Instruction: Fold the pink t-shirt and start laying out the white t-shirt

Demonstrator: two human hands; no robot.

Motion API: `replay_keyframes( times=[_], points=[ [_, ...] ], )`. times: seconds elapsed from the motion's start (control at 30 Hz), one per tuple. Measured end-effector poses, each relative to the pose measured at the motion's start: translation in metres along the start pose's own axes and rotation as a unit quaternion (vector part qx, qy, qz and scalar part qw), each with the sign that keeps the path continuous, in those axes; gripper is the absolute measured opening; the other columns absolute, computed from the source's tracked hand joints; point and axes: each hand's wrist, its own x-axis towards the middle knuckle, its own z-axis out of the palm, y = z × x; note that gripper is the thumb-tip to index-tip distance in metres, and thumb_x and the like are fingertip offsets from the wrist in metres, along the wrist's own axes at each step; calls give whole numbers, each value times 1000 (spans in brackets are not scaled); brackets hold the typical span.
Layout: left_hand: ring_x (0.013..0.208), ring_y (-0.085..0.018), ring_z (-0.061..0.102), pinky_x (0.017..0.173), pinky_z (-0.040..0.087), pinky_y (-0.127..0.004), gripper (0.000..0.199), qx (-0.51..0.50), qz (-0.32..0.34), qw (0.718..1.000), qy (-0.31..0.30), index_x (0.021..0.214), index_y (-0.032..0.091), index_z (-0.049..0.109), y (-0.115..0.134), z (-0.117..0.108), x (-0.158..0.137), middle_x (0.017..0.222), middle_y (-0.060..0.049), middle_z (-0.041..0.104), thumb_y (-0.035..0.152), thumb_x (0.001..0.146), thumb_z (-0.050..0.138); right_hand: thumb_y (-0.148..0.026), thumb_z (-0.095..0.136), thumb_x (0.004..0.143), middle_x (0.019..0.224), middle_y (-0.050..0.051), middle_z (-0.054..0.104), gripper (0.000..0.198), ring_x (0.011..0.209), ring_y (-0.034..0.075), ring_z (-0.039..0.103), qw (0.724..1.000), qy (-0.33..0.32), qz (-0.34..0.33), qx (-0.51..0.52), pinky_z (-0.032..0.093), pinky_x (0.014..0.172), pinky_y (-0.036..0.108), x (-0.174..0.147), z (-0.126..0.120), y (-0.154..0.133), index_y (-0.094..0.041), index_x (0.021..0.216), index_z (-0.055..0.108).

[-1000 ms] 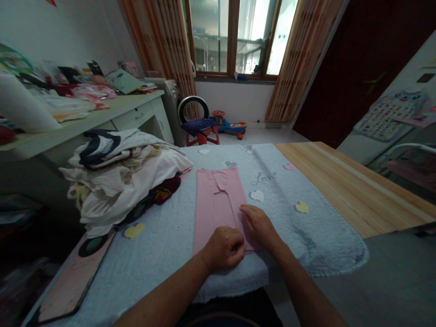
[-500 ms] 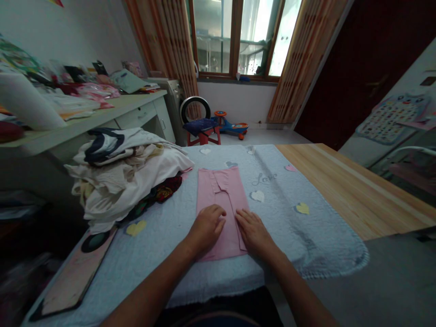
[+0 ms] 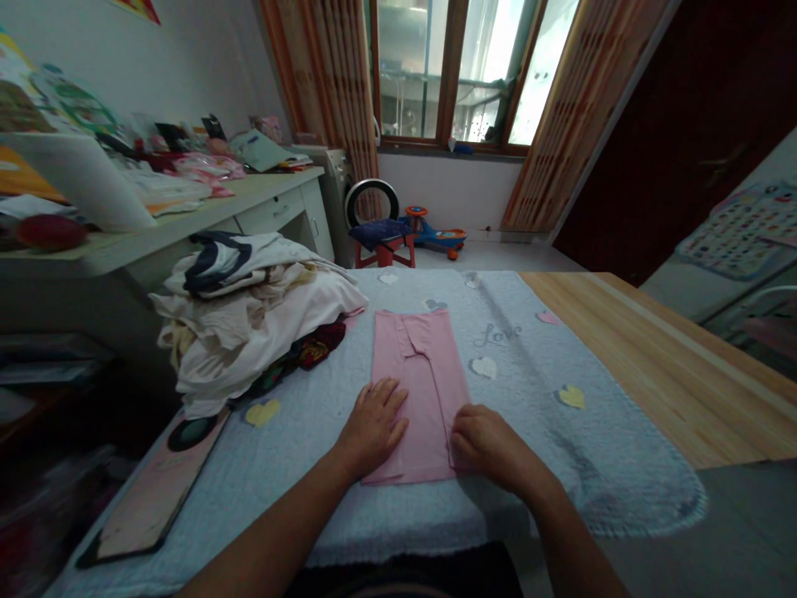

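Here's the pink garment, smooth and folded into a neat, tall rectangle, lying near the middle of the fuzzy pale-blue blanket. The left hand lies flat on its near left part, fingers slightly apart, clasping nothing. At the near right edge, the right hand curls its fingers together; whether they pinch fabric, I can't tell. Over to the right, grey script reads "Love", just beyond a white heart; a rumpled clothes pile slumps far left.
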Motion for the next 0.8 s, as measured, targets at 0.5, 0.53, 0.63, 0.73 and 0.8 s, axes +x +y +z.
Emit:
replay_keyframes(
  times=[0.5, 0.53, 0.63, 0.73, 0.8],
  points=[
    [138, -29, 39, 117, 26, -52, 46, -29, -29, 998, -40, 135, 22, 54, 0, -8, 2, 147, -11, 48, 29, 90, 58, -21, 53, 89, 103, 11, 74, 23, 91, 19, 67, 990, 55, 127, -23, 40, 71, 25, 173, -5, 19, -17, 99, 72],
    [139, -29, 39, 117, 26, -52, 46, -32, -33, 998, -45, 135, 22, 54, 1, -9, 2, 147, -11, 48, 29, 89, 59, -22, 51, 90, 103, 10, 74, 23, 92, 19, 66, 989, 70, 131, -19, 40, 71, 25, 173, -1, 20, -17, 99, 72],
    [139, -29, 38, 118, 24, -52, 47, -44, -45, 997, -52, 135, 21, 54, 2, -11, 2, 148, -11, 47, 27, 89, 59, -25, 49, 91, 103, 9, 74, 25, 94, 19, 65, 985, 107, 133, -10, 39, 73, 26, 171, 10, 23, -19, 98, 72],
    [136, -29, 41, 115, 28, -50, 45, -63, -55, 995, -57, 131, 22, 56, 3, -17, 8, 144, -11, 50, 27, 87, 61, -25, 47, 91, 101, 7, 74, 26, 93, 18, 65, 985, 124, 120, -2, 39, 75, 26, 170, 15, 27, -21, 94, 73],
    [128, -29, 49, 108, 35, -48, 37, -79, -61, 993, -63, 123, 23, 60, 1, -22, 19, 134, -9, 58, 28, 86, 62, -23, 48, 90, 100, 6, 74, 25, 92, 18, 65, 984, 137, 111, 9, 39, 77, 26, 171, 18, 31, -21, 92, 73]
  ],
)
